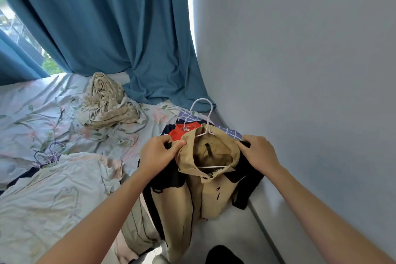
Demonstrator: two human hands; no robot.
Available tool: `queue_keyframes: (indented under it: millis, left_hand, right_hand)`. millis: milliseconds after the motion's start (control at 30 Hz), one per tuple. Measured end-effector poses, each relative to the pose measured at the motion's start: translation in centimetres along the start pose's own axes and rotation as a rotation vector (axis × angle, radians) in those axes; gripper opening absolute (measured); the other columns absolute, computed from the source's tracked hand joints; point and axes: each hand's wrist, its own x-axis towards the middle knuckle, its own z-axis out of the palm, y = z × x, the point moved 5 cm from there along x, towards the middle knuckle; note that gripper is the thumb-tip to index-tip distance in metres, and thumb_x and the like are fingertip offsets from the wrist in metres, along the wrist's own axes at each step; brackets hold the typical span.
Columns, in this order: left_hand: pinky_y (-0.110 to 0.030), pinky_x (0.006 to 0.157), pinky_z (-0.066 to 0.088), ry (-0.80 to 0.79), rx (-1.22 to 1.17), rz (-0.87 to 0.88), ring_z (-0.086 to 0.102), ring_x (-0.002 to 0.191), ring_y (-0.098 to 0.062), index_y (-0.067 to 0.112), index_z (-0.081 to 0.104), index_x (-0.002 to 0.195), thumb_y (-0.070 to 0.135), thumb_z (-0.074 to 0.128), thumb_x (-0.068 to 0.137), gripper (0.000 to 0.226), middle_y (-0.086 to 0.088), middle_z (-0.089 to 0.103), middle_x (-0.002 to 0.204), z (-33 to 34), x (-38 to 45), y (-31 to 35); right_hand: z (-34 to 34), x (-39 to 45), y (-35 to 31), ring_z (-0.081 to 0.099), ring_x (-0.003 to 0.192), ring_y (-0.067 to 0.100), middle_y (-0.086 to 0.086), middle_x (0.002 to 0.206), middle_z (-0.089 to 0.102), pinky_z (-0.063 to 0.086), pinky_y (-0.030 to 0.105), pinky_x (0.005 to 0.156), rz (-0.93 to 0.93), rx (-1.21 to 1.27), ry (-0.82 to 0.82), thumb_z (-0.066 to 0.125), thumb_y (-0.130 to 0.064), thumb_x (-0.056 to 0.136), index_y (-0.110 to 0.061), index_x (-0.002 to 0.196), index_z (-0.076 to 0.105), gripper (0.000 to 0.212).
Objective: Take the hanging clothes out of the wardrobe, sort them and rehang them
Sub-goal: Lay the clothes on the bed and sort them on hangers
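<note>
A tan jacket (205, 190) with dark navy sleeves hangs on a white hanger (203, 113) over the bed's right corner. My left hand (159, 154) grips its left collar and shoulder. My right hand (260, 154) grips the right shoulder. Under the jacket lie a red and navy garment (176, 134) and a blue checked cloth (231, 131). More hangers (50, 154) stick out of a pale floral garment (53, 195) at the left.
The bed has a floral sheet (32, 118) with a crumpled beige cloth (107, 103) on it. Blue curtains (111, 27) hang behind. A pale wall (300, 70) stands close on the right. Striped clothes (137, 231) drape over the bed's near edge.
</note>
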Motion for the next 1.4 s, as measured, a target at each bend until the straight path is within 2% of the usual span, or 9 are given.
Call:
queue_keyframes:
  millis: [300, 400, 567, 700, 767, 867, 1033, 1167, 1400]
  left_hand:
    - [-0.035, 0.051, 0.037, -0.034, 0.247, -0.222, 0.055, 0.056, -0.018, 0.016, 0.054, 0.06, 0.065, 0.062, 0.094, 0.06, 0.001, 0.055, 0.055, 5.1, 10.7, -7.3]
    - [-0.036, 0.056, 0.04, -0.042, 0.272, -0.264, 0.058, 0.066, -0.02, 0.015, 0.057, 0.073, 0.061, 0.062, 0.096, 0.052, 0.002, 0.059, 0.065, 7.0, 15.9, -8.0]
    - [-0.043, 0.067, 0.045, 0.065, 0.266, -0.294, 0.056, 0.08, -0.025, 0.013, 0.047, 0.098, 0.054, 0.062, 0.099, 0.044, -0.002, 0.06, 0.086, 10.1, 27.0, -11.8]
    - [-0.048, 0.095, 0.047, 0.041, 0.476, -0.286, 0.051, 0.116, -0.033, 0.014, 0.054, 0.112, 0.053, 0.052, 0.103, 0.04, -0.008, 0.055, 0.12, 15.7, 31.2, -19.3]
    - [-0.048, 0.103, 0.041, -0.027, 0.478, -0.332, 0.045, 0.128, -0.032, 0.016, 0.056, 0.126, 0.052, 0.052, 0.103, 0.043, -0.008, 0.051, 0.13, 18.7, 29.8, -23.3]
    - [-0.045, 0.108, 0.036, -0.057, 0.482, -0.336, 0.044, 0.132, -0.029, 0.019, 0.055, 0.136, 0.046, 0.054, 0.103, 0.043, -0.004, 0.052, 0.135, 21.4, 24.9, -28.2]
    - [-0.046, 0.104, 0.041, -0.114, 0.495, -0.427, 0.048, 0.129, -0.028, 0.022, 0.052, 0.141, 0.045, 0.048, 0.094, 0.052, -0.001, 0.052, 0.135, 20.1, 15.8, -35.1]
    - [-0.047, 0.103, 0.043, -0.057, 0.489, -0.504, 0.05, 0.127, -0.029, 0.022, 0.051, 0.143, 0.052, 0.041, 0.096, 0.056, -0.001, 0.055, 0.135, 15.8, 10.9, -40.0]
    - [-0.048, 0.098, 0.047, 0.042, 0.49, -0.565, 0.055, 0.125, -0.031, 0.023, 0.055, 0.141, 0.052, 0.042, 0.096, 0.055, -0.003, 0.057, 0.135, 5.9, 3.1, -50.4]
  right_hand:
    - [9.5, 16.1, 0.2, 0.059, 0.076, 0.016, -0.01, 0.079, 0.06, 0.047, 0.037, 0.063, -0.141, 0.054, -0.169, 0.059, -0.056, 0.099, -0.027, 0.089, 0.045, 0.033]
    - [11.8, 22.7, 1.3, 0.054, 0.067, 0.019, -0.006, 0.07, 0.056, 0.035, 0.035, 0.053, -0.151, 0.08, -0.191, 0.063, -0.049, 0.099, -0.025, 0.079, 0.04, 0.038]
    - [17.7, 35.3, 2.6, 0.052, 0.062, 0.028, 0.002, 0.061, 0.052, 0.041, 0.04, 0.052, -0.143, 0.109, -0.126, 0.064, -0.04, 0.097, -0.013, 0.065, 0.041, 0.048]
    - [26.9, 40.8, 4.2, 0.056, 0.101, 0.03, 0.006, 0.104, 0.06, 0.051, 0.046, 0.081, -0.206, -0.054, -0.164, 0.057, -0.032, 0.102, -0.015, 0.092, 0.065, 0.021]
    - [31.6, 40.3, 5.2, 0.05, 0.119, 0.032, 0.008, 0.124, 0.057, 0.046, 0.048, 0.099, -0.262, -0.176, -0.169, 0.059, -0.033, 0.1, -0.018, 0.12, 0.067, 0.026]
    - [37.1, 37.2, 4.9, 0.049, 0.127, 0.033, 0.01, 0.135, 0.054, 0.043, 0.05, 0.11, -0.395, -0.214, -0.171, 0.063, -0.031, 0.096, -0.015, 0.13, 0.063, 0.037]
    - [43.8, 30.7, -0.1, 0.045, 0.129, 0.027, 0.006, 0.137, 0.052, 0.04, 0.047, 0.113, -0.478, -0.144, -0.305, 0.059, -0.033, 0.096, -0.017, 0.138, 0.056, 0.045]
    - [47.7, 27.0, -6.5, 0.037, 0.141, 0.025, 0.003, 0.15, 0.047, 0.036, 0.047, 0.117, -0.528, -0.071, -0.406, 0.06, -0.035, 0.098, -0.02, 0.146, 0.052, 0.05]
    - [56.1, 19.9, -19.9, 0.043, 0.132, 0.026, 0.002, 0.142, 0.048, 0.042, 0.047, 0.111, -0.616, -0.06, -0.471, 0.061, -0.038, 0.098, -0.019, 0.143, 0.052, 0.05]
